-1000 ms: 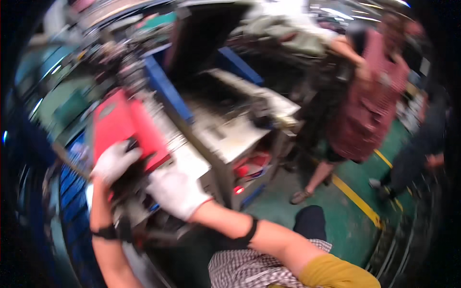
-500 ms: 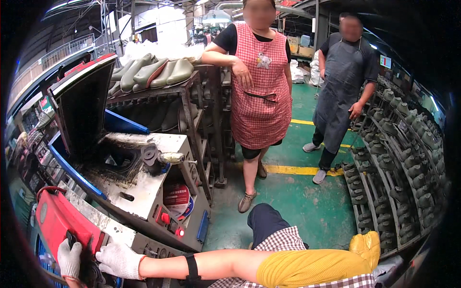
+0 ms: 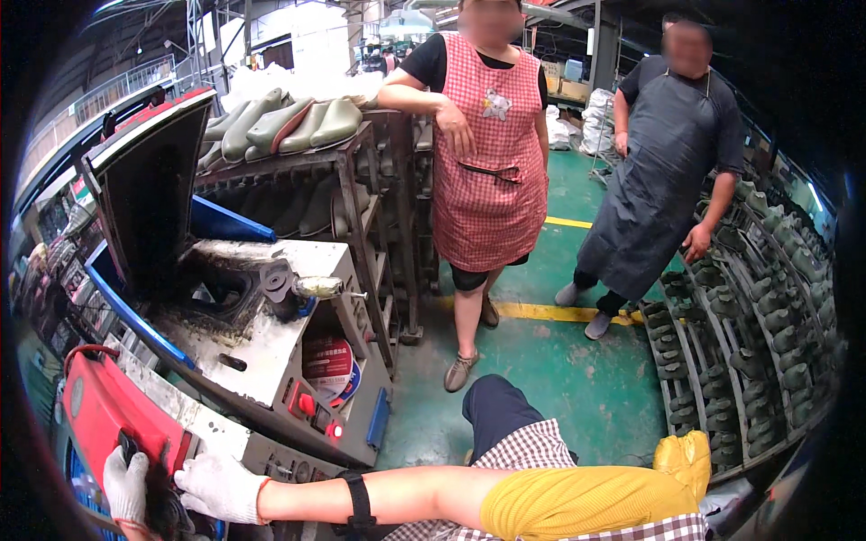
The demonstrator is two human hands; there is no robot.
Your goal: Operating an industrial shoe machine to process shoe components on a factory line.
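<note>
My left hand (image 3: 124, 484), in a white knit glove, is closed around a black handle (image 3: 127, 444) on the red machine lid (image 3: 113, 406) at the lower left. Beside it is my right hand (image 3: 221, 487), also white-gloved, reaching across from the right. Its fingers curl in near the lid's lower right edge, and what they grip is hidden. A dark, blurred mass (image 3: 164, 505) fills the gap between the two hands. My right forearm (image 3: 307, 499) wears a black strap, with a yellow sleeve further up.
A machine (image 3: 239, 347) with a raised black lid (image 3: 149, 185) stands ahead. Behind it, a rack (image 3: 347, 180) carries olive boots (image 3: 271, 124). Dark shoe-shaped pieces fill racks (image 3: 722, 361) at right. Two people stand ahead, in a pink checked apron (image 3: 492, 171) and a dark apron (image 3: 663, 171).
The person in the dark apron has stepped nearer and shifted right. My hands stay in nearly the same place at the red lid, and the view has shifted slightly.
</note>
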